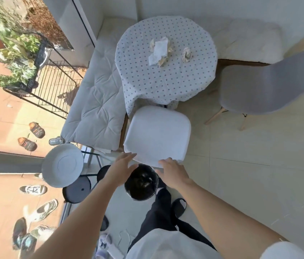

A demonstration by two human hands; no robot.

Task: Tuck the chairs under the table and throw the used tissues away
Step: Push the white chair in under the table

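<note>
A round table (166,83) under a dotted cloth stands at the middle top. On it lie a flat white tissue (159,50) with crumpled pieces around it and a crumpled tissue ball (187,54). A white square chair seat (156,133) sits in front of the table, its far edge at the cloth's hem. My left hand (123,169) touches the seat's near left corner with fingers spread. My right hand (171,171) rests on the near edge with fingers bent. A grey shell chair (259,88) stands apart at the table's right, turned away.
A black-lined bin (142,182) stands on the floor just below my hands, by my legs. A round white stool (62,165) and black stools (76,189) are at the left. White cushioned benches (95,109) run along the window and back wall. Tiled floor lies at the right.
</note>
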